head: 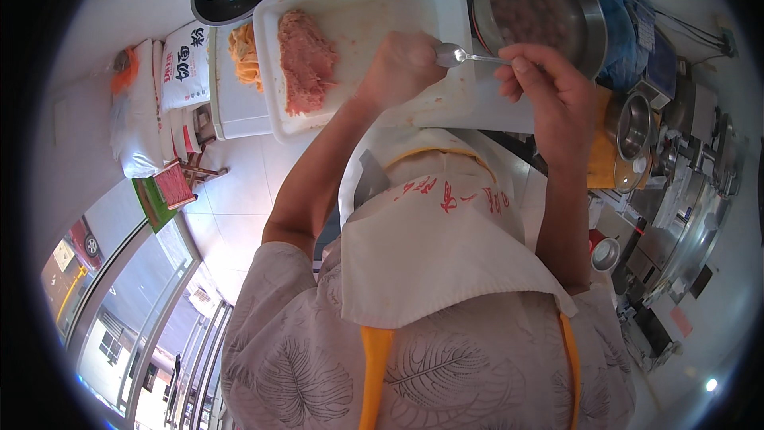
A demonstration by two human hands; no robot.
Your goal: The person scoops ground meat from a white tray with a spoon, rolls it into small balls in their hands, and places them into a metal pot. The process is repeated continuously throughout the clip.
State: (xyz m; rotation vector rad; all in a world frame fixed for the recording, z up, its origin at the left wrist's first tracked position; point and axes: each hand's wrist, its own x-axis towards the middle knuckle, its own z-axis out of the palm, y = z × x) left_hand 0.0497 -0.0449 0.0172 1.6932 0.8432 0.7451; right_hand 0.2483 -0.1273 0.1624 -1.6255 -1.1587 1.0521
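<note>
My left hand (409,65) is closed in a fist above the right part of a white plastic tray (364,122), with the bowl of a metal spoon (453,55) at its thumb side. Whether meat is inside the fist cannot be seen. My right hand (546,80) pinches the spoon's handle between thumb and fingers. A mass of pink minced meat (304,63) lies in the left part of the tray. Right of the tray, beyond my right hand, a large steel pot (588,18) holds many round meatballs (528,12) in cloudy liquid.
A black pan (224,9) with clear plastic film stands behind the tray's left corner. Orange crumpled material (243,54) lies left of the tray. White flour sacks (185,65) stand further left. At the right are a blue plastic bag (621,42) and a steel bowl (634,125).
</note>
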